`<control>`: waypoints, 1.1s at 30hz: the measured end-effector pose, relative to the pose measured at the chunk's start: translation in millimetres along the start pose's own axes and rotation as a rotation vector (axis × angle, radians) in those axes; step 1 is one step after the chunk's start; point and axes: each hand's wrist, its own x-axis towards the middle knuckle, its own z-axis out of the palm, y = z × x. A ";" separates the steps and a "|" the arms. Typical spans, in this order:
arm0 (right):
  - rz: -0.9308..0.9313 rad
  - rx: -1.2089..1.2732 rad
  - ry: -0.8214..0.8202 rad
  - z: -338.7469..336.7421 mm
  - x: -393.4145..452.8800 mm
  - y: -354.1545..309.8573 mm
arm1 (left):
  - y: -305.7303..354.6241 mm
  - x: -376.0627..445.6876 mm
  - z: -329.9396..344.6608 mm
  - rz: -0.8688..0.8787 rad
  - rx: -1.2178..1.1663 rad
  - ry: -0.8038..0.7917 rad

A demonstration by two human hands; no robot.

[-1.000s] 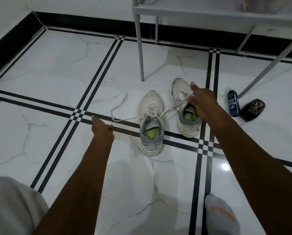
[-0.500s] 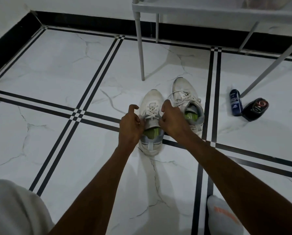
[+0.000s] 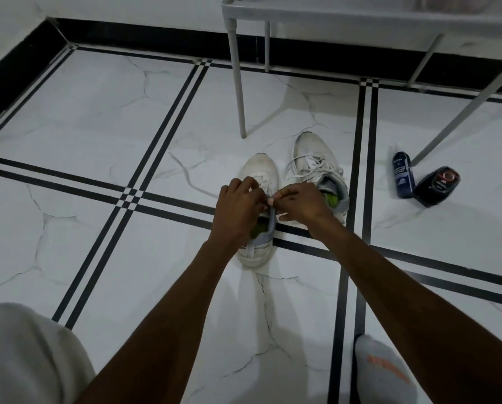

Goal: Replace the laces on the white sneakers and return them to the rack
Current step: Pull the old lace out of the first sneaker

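1. The left sneaker (image 3: 257,182) stands on the floor (image 3: 98,126) with its toe toward the far wall. It lies across the black double line, so that its opening faces the person and both hands reach it without lifting it.

2. The left hand (image 3: 238,205) and the right hand (image 3: 299,204) meet over the tongue of this sneaker. The fingers of each are curled and seem to pinch the lace (image 3: 270,201) near the top eyelets. The lace itself is mostly hidden by the fingers. I judge that the grip of both hands is clamped on the lace ends so that the knot can be made close to the shoe.

3. The right sneaker (image 3: 316,167) stands just beside the first, a little nearer to the far wall, also with its toe away. Its lace is in the eyelets and lies loosely on top, so this one seems finished or waits for tying.

4. The rack (image 3: 331,13) stands behind the sneakers along the far wall, and one leg comes down near the toes. The shoes stay close to it, probably because they must go back there.

5. A blue bottle (image 3: 402,177) and a dark bottle (image 3: 437,185) lie on the floor to the right of the sneakers, touching each other and near another leg of the rack.

6. A foot in a sock (image 3: 381,371) rests at the near edge of the floor.
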 end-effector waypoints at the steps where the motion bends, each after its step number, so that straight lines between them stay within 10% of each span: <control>1: 0.011 0.005 -0.002 -0.8 0.4 0.8 | -0.9 1.8 0.0 0.001 -0.001 0.010; 8: 0.069 0.007 0.036 1.3 3.2 -0.8 | -2.7 3.6 1.0 0.062 0.163 0.019; 13: 0.018 -0.142 0.155 -1.1 11.4 3.7 | -37.8 -4.7 -8.4 -0.890 -0.343 0.410; 17: 0.015 -0.117 0.095 -2.8 8.6 -2.6 | -23.4 -10.4 -10.7 -0.395 -0.439 0.244; 21: 0.017 -0.099 0.039 -1.9 5.5 -6.5 | -1.4 1.6 -1.2 -0.095 -0.036 -0.056; 25: 0.023 -0.114 0.065 -0.7 5.0 -0.9 | -6.4 2.9 -7.3 -0.197 0.047 0.173; 29: -0.014 -0.183 0.120 -3.3 7.2 3.4 | -51.9 12.0 -41.0 -1.016 -0.187 0.576; 33: -0.022 -0.169 0.077 -5.3 5.4 -1.2 | -36.4 9.4 -32.5 -0.473 -0.231 0.373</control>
